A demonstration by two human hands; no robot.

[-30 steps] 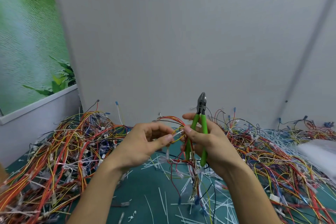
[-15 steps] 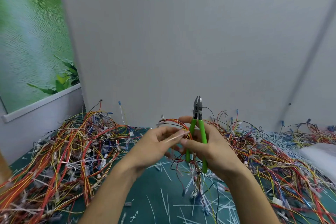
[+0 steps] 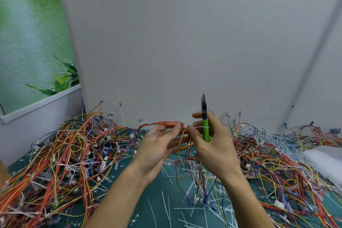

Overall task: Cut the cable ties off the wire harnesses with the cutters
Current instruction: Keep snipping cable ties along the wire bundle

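1. Head view: at nine o'clock a heap of wire harnesses [image 3: 64, 153] lies, seemingly still tied.
2. Left hand [image 3: 157, 150] pinches the held harness [image 3: 159, 125].
3. Six o'clock: snipped ties [image 3: 166, 207] litter the mat [image 3: 148, 216].
4. Right hand [image 3: 214, 144] grasps the cutters [image 3: 205, 126], pointing to twelve.

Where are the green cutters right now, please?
In the head view, the cutters stand upright right of centre, gripped in the right hand, tips up before the grey wall, beside the wire bundle the left hand holds.
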